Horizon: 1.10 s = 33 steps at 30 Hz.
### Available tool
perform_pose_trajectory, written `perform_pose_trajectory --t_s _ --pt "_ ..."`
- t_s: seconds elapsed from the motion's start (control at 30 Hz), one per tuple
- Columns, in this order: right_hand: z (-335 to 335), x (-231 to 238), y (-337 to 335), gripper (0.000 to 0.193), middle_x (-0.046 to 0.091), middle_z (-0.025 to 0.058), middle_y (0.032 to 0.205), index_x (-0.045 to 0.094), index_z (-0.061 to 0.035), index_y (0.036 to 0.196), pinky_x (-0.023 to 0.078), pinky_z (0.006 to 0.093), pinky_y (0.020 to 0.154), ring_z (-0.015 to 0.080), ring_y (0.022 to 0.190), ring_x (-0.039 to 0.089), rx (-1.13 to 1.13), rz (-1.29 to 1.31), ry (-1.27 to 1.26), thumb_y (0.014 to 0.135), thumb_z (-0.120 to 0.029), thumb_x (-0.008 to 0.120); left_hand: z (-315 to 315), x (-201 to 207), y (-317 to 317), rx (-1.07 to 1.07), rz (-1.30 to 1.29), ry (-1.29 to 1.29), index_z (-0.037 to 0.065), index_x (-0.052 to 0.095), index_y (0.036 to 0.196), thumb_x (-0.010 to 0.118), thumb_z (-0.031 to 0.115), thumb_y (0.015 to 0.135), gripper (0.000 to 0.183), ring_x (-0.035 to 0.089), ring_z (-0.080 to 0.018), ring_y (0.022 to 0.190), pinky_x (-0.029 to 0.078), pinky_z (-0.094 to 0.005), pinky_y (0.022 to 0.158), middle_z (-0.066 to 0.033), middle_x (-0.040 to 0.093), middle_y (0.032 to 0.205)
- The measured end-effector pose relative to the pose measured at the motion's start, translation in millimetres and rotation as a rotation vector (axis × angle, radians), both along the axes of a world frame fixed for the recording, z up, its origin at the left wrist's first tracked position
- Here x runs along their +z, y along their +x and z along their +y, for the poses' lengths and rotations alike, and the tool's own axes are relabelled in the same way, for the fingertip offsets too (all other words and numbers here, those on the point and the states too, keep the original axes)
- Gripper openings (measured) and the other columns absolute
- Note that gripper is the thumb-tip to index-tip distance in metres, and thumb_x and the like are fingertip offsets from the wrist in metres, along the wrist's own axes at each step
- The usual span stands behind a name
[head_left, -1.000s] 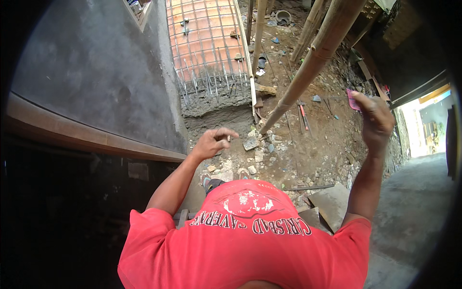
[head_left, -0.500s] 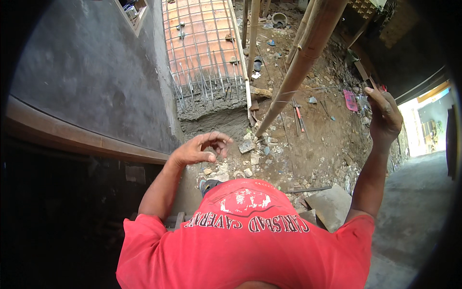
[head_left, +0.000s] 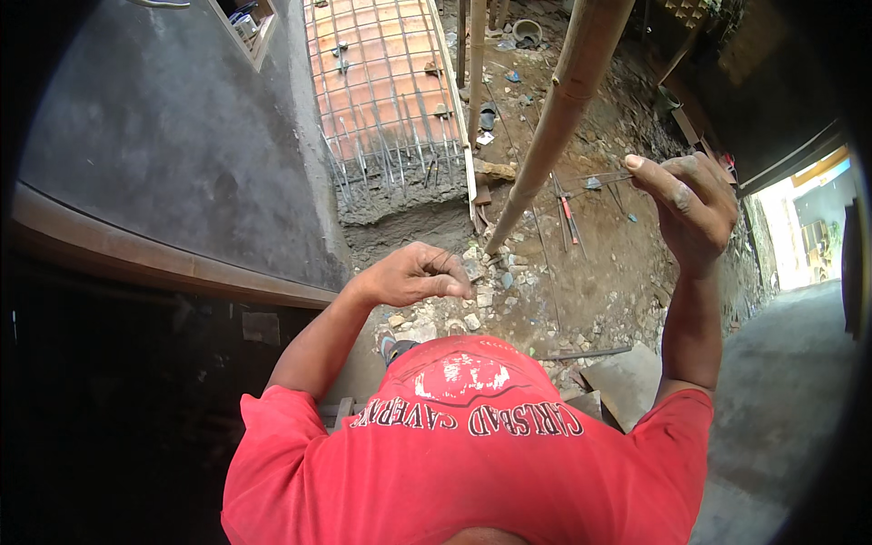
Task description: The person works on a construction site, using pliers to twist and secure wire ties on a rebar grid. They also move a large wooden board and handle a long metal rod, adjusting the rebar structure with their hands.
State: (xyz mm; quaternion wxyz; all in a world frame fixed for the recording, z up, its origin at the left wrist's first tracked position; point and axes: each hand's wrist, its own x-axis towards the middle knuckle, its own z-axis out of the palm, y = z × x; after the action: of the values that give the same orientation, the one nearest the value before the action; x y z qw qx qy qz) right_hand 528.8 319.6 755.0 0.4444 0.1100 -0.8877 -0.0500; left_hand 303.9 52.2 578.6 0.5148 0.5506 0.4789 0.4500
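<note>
Raised at the right, my right hand (head_left: 688, 207) pinches thin wire (head_left: 601, 176) between thumb and fingers. The strands run out leftward in front of the bamboo pole (head_left: 560, 109) and fade from sight. My left hand (head_left: 420, 274) is held lower, near the middle, its fingers curled in toward the thumb. Faint dark lines cross those fingers, too fine to name. Beyond the left hand, a grid of steel rebar (head_left: 386, 77) lies over orange sheeting, its lower bar ends standing in wet grey concrete (head_left: 409, 218).
A dark grey wall (head_left: 173, 127) with a wooden ledge (head_left: 163, 263) runs along the left. Red-handled cutters (head_left: 569, 220) lie on the dirt beyond the pole. Rubble (head_left: 495, 286) and a flat slab (head_left: 622, 381) are close to my feet. A bright doorway (head_left: 808, 218) stands at right.
My right hand has turned, its fingertips shifting left with the wire. My left hand has moved right and slightly down, its fingers closing more. The pole appears a little further left in view.
</note>
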Motion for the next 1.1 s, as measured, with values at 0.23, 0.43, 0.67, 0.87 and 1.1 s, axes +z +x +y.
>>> perform_pose_trajectory --t_s 0.23,0.43,0.67,0.87,1.1 --pt "19 -16 18 0.029 0.068 0.0043 0.073 0.08 -0.0112 0.101 0.049 0.0285 0.059 0.0164 0.065 0.064 -0.143 0.231 -0.04 0.075 0.001 0.079 -23 -44 -19 0.353 0.26 -0.226 0.005 0.07 0.097 0.063 0.019 0.1 0.016 0.058 -0.0101 0.074 0.049 -0.0274 0.064 -0.0016 0.07 0.086" --pt "43 -110 36 0.018 0.075 0.0127 0.091 0.079 -0.0079 0.095 0.056 0.0328 0.076 0.0222 0.079 0.071 -0.543 -1.278 -0.35 0.087 -0.007 0.063 -9 -57 -113 0.942 1.359 0.411 0.011 0.064 0.095 0.058 0.013 0.1 0.008 0.064 -0.0196 0.081 0.054 -0.0363 0.069 -0.0032 0.069 0.086" --pt "46 -97 51 0.018 0.075 0.0208 0.094 0.077 -0.0037 0.091 0.057 0.0382 0.078 0.0246 0.086 0.073 -0.42 -0.545 -0.897 0.09 -0.016 0.064 -14 -105 -125 0.655 1.405 0.373 0.011 0.061 0.106 0.058 0.007 0.09 0.017 0.065 -0.027 0.089 0.054 -0.0387 0.073 -0.0075 0.061 0.097" --pt "1 -127 86 0.023 0.074 0.0192 0.089 0.073 -0.0006 0.096 0.055 0.0404 0.071 0.0245 0.082 0.072 0.278 -1.332 -1.074 0.095 -0.02 0.06 -6 -116 -151 0.649 1.434 0.363 0.009 0.063 0.106 0.061 0.004 0.086 0.02 0.065 -0.0296 0.089 0.054 -0.0397 0.077 -0.0091 0.064 0.097" --pt "22 -203 121 0.02 0.072 0.0185 0.089 0.072 -0.0026 0.106 0.053 0.04 0.074 0.0295 0.081 0.07 -0.631 -1.0 -0.644 0.096 -0.014 0.058 26 -111 -158 0.617 1.559 0.48 0.009 0.063 0.106 0.062 0.008 0.087 0.019 0.065 -0.0279 0.097 0.054 -0.0379 0.083 -0.0087 0.063 0.111"
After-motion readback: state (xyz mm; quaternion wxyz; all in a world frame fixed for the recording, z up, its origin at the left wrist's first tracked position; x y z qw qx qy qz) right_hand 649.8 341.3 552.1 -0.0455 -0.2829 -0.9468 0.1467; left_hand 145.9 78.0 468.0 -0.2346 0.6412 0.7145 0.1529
